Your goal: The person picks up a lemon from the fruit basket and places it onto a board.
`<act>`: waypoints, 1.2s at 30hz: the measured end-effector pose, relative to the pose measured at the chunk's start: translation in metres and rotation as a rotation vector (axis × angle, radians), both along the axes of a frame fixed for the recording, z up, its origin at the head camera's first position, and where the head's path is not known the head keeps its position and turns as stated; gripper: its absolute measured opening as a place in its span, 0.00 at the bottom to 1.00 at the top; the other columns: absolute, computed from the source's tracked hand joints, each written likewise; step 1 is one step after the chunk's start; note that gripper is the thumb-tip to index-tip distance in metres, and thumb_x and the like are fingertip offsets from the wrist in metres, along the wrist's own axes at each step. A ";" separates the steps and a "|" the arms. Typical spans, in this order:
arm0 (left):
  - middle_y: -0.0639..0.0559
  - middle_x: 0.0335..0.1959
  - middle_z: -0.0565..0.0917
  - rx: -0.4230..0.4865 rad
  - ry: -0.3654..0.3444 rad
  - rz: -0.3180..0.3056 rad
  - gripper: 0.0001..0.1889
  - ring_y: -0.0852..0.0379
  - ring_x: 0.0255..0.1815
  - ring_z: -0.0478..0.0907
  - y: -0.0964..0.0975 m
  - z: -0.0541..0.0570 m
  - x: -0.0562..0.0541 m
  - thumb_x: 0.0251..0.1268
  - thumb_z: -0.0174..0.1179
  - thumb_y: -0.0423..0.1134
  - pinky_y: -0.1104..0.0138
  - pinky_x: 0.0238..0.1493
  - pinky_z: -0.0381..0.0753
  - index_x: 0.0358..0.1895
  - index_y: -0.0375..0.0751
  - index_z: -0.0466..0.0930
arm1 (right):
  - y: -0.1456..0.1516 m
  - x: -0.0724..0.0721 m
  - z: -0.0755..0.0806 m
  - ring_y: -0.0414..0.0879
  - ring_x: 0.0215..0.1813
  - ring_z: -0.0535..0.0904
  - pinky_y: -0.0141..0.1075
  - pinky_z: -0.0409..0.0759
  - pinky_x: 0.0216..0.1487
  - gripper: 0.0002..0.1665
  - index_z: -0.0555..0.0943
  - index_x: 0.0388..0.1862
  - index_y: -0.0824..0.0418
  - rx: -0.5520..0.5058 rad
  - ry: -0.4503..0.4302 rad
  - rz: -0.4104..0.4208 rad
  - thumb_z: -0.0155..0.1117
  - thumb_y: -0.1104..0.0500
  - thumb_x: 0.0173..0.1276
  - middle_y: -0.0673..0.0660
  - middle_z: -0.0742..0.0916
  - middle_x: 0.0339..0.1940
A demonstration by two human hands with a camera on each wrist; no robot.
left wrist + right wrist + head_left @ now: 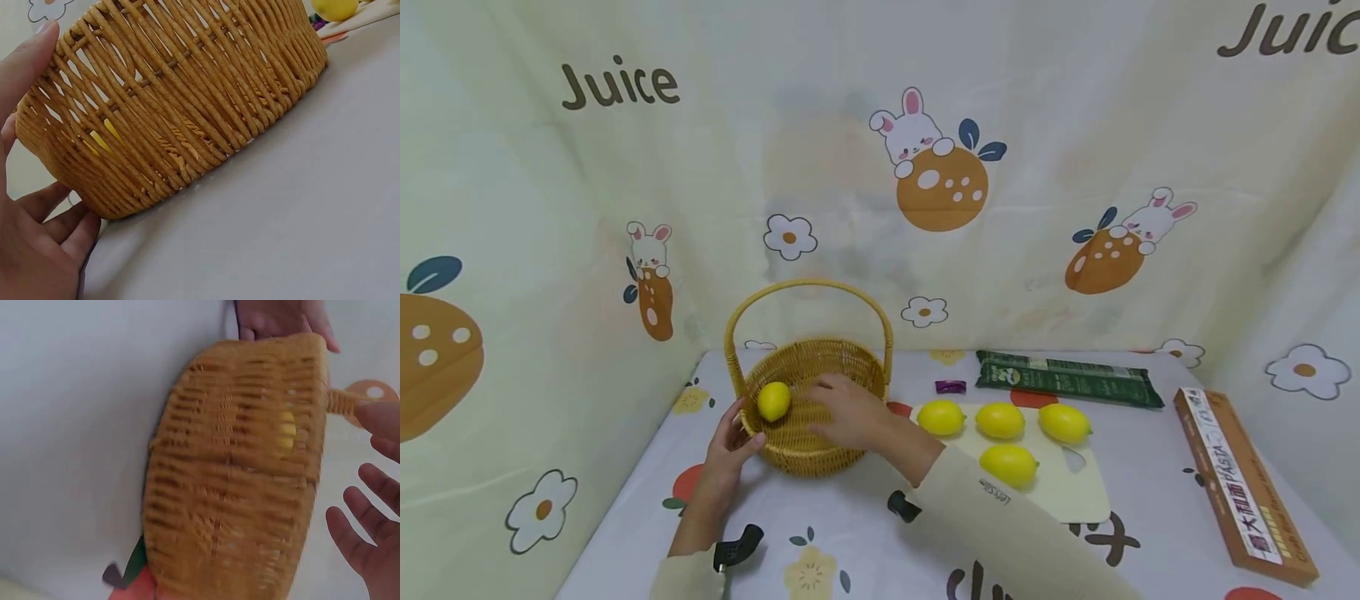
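A wicker basket (808, 462) with a tall arched handle stands on the table, and one lemon (774, 402) lies inside at its left. My left hand (724, 454) grips the basket's left side; in the left wrist view the thumb is at the rim and the other fingers (69, 225) are low on the outer wall. Over the basket's opening is my right hand (850, 410), fingers spread and apart from the lemon. The right wrist view shows that hand (375, 531) with nothing in it, beside the rim.
To the right, several lemons (1000, 421) lie on a pale cutting board (1075, 500). Behind are a small purple packet (951, 387) and a long green package (1067, 379). A brown pasta box (1243, 487) lies at the far right. A patterned curtain (842, 275) hangs behind the table.
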State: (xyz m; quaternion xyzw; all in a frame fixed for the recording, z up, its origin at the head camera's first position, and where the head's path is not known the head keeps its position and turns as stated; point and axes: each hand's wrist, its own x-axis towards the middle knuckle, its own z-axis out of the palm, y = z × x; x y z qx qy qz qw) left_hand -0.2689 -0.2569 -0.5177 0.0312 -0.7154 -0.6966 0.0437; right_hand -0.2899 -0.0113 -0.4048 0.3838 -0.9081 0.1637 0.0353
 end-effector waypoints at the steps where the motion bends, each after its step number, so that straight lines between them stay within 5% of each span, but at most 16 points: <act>1: 0.42 0.76 0.54 -0.004 -0.002 -0.002 0.42 0.44 0.74 0.55 0.000 0.000 -0.001 0.66 0.64 0.43 0.49 0.71 0.54 0.77 0.60 0.49 | -0.004 -0.002 -0.001 0.44 0.60 0.71 0.38 0.72 0.62 0.26 0.76 0.64 0.48 0.008 0.004 0.006 0.64 0.47 0.69 0.49 0.76 0.60; 10: 0.41 0.76 0.54 -0.030 0.015 0.017 0.40 0.43 0.74 0.54 0.001 0.004 -0.005 0.67 0.63 0.43 0.49 0.71 0.54 0.77 0.59 0.50 | -0.038 -0.016 -0.003 0.42 0.58 0.71 0.36 0.74 0.58 0.26 0.77 0.64 0.48 0.086 0.014 -0.009 0.66 0.47 0.67 0.49 0.75 0.61; 19: 0.40 0.75 0.56 -0.011 0.018 0.040 0.40 0.42 0.73 0.56 0.002 0.000 -0.004 0.67 0.63 0.41 0.48 0.71 0.55 0.77 0.58 0.52 | -0.067 -0.027 -0.032 0.50 0.71 0.61 0.45 0.65 0.68 0.30 0.72 0.68 0.44 0.187 0.036 -0.034 0.64 0.45 0.68 0.53 0.66 0.72; 30: 0.41 0.75 0.57 -0.017 0.022 0.051 0.39 0.43 0.73 0.56 0.000 -0.006 -0.002 0.66 0.64 0.41 0.48 0.70 0.56 0.76 0.60 0.54 | -0.081 -0.035 -0.050 0.54 0.77 0.49 0.50 0.59 0.71 0.37 0.62 0.76 0.42 0.269 0.025 -0.083 0.61 0.46 0.70 0.53 0.57 0.78; 36: 0.39 0.75 0.57 -0.022 0.052 0.036 0.39 0.41 0.73 0.57 0.000 -0.004 -0.003 0.66 0.64 0.41 0.47 0.69 0.57 0.76 0.58 0.53 | -0.083 -0.039 -0.052 0.55 0.77 0.51 0.49 0.62 0.70 0.37 0.60 0.76 0.40 0.299 -0.012 -0.083 0.61 0.48 0.71 0.55 0.58 0.77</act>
